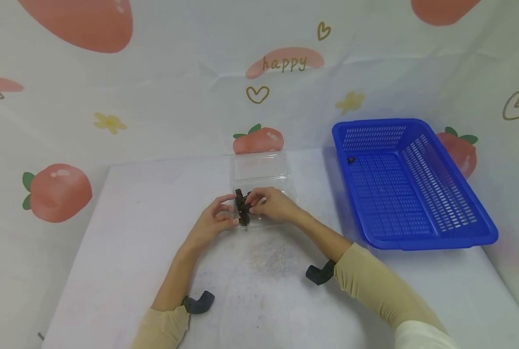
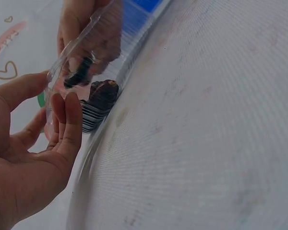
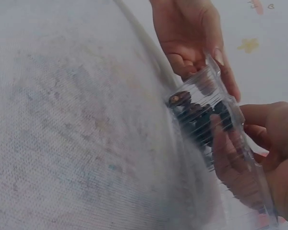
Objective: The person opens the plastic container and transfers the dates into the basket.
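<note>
A clear plastic box (image 1: 281, 213) lies with its lid (image 1: 259, 166) folded back on the far side. Several dark brown, wrinkled pieces like dried fruit (image 1: 243, 218) are gathered along its left side. My right hand (image 1: 270, 203) reaches into the box and pinches one dark piece (image 2: 78, 75) between thumb and fingers, seen through the plastic. At the box's left wall is my left hand (image 1: 211, 220), its spread fingers and thumb touching the rim without wrapping round it. Another dark piece (image 2: 103, 94) sits near the box's front wall.
A blue plastic basket (image 1: 351, 203) stands to the right, with one small dark piece (image 1: 351, 160) at its far left. White cloth printed with peaches hangs behind the white table (image 1: 259, 291). A black angled mount (image 1: 320, 272) is attached at each forearm.
</note>
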The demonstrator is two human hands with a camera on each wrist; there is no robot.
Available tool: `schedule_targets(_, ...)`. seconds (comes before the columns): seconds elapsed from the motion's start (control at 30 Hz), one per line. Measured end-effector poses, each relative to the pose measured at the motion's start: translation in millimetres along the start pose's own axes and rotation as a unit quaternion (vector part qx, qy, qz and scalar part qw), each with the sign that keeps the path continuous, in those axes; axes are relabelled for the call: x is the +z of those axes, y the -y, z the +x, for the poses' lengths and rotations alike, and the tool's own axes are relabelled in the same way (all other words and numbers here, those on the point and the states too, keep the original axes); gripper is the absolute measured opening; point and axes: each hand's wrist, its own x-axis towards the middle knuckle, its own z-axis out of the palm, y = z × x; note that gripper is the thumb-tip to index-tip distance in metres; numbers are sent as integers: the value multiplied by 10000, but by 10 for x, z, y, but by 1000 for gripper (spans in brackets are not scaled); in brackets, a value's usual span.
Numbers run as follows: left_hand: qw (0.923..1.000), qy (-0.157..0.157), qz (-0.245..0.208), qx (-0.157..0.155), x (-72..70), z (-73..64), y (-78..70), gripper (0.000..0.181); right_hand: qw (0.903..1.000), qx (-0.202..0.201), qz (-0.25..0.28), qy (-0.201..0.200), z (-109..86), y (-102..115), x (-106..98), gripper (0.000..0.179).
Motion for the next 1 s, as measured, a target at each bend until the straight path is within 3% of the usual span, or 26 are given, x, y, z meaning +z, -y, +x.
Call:
schedule_targets(0.17, 10000, 38, -29, 0, -4, 3, -4, 64, 9975, -52, 707, 9, -40, 53, -101, 16)
schedule_targets(0.4, 9999, -9, -81, -62, -10, -3, -18, 64, 9938, -8, 1105, 119, -99, 188, -260, 20)
schedule_targets(0.53, 9999, 0, -149, -47, -46, 35, 71, 65, 9903, 146, 1377, 144, -167, 273, -352, 19)
schedule_targets(0.67, 9999, -39, -147, -19, -82, 88, 191, 65, 9894, 274, 1430, 12, -227, 348, -468, 18)
schedule_targets(0.8, 9999, -119, -94, 8, -85, 88, 221, 65, 9897, 339, 1386, -74, -269, 395, -580, 18)
schedule_targets(1.0, 9999, -117, -62, -37, -88, 74, 207, 65, 9948, 87, 1018, -35, -356, 418, -783, 25)
